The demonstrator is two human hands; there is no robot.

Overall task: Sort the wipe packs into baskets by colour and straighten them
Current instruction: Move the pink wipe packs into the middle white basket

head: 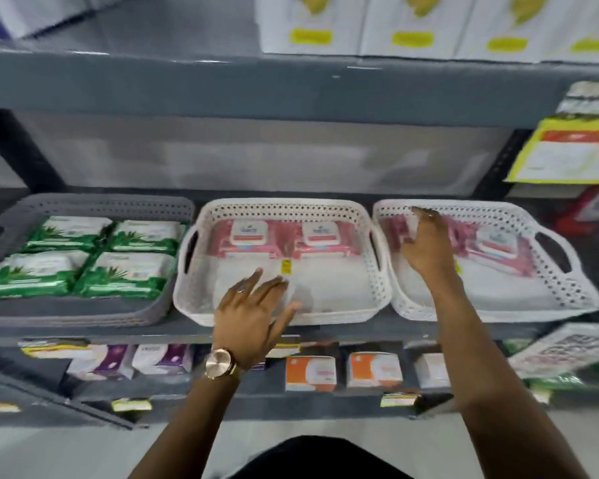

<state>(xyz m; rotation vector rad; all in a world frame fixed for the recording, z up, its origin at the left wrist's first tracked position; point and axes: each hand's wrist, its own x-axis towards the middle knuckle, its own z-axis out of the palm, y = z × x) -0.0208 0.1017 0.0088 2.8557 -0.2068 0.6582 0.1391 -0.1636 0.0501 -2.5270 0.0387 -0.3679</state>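
Three baskets stand side by side on a grey shelf. The grey basket (94, 202) on the left holds several green wipe packs (83, 257). Two pink wipe packs (284, 238) lie along the back of the middle white basket (277, 314). The right white basket (567, 281) holds pink wipe packs (495, 247) too. My left hand (253, 312), with a watch on the wrist, hovers open over the front rim of the middle basket. My right hand (426, 243) is spread open over the left side of the right basket, above a pink pack partly hidden beneath it.
White boxes with yellow labels (429, 25) fill the shelf above. The shelf below carries purple and orange boxes (310, 371). A yellow and red pack (567, 150) juts in at the right. The shelf's front edge (83, 335) runs just under the baskets.
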